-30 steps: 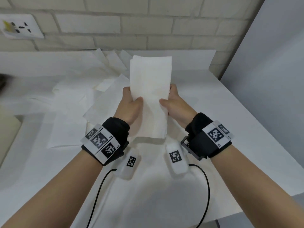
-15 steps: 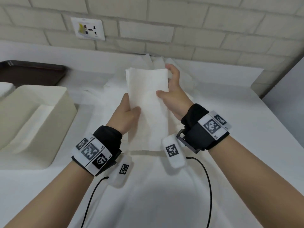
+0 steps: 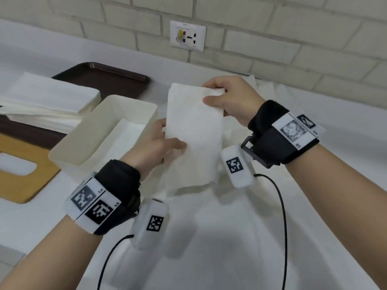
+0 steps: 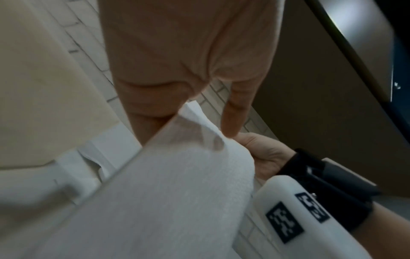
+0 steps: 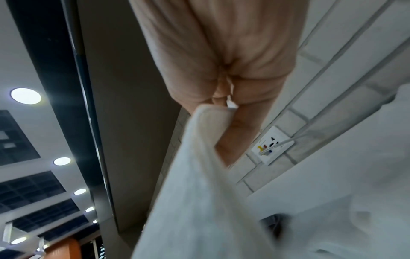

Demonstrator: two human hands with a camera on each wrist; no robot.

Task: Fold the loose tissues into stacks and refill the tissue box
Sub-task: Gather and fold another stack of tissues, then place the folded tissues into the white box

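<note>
Left hand [image 3: 156, 143]: grips the tissue [image 3: 193, 135] at its left edge.
Right hand [image 3: 232, 99]: pinches its top corner.
Box [image 3: 92, 141]: open, left of the hands, partly filled.
Left: loose tissues [image 3: 278, 97] beyond the right hand.

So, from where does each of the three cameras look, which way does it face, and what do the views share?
Head: on the head, facing forward and down at the folded tissue, tissue box, both forearms.
Left wrist: along the left hand, facing up toward the brick wall; the right hand shows too.
Right wrist: along the right hand, facing up at ceiling lights and the wall socket.
Shared: all show the tissue; head and right wrist share the socket.
</note>
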